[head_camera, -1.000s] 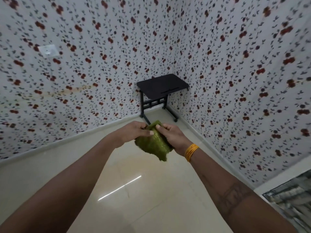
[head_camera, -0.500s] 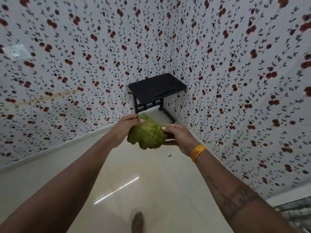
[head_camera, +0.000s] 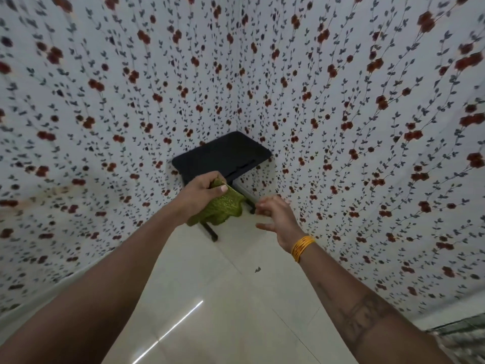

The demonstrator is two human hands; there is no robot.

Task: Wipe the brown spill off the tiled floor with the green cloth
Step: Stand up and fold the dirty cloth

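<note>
Near the middle of the frame, the left hand [head_camera: 200,196] grips the green cloth [head_camera: 221,209] with curled fingers, held above the tiled floor [head_camera: 236,298]. Just right, the right hand [head_camera: 278,219] hangs apart, fingers loosely spread, holding nothing. Behind them stands a black desk [head_camera: 223,153].

You have a small black table [head_camera: 223,153] in the far corner, flower-patterned walls [head_camera: 367,101] on both sides, and a dark speck [head_camera: 257,269] right of centre.

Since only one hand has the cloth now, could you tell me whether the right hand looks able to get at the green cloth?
Probably yes: the right hand is open beside the green cloth, which hangs from the left hand with nothing between them.
</note>
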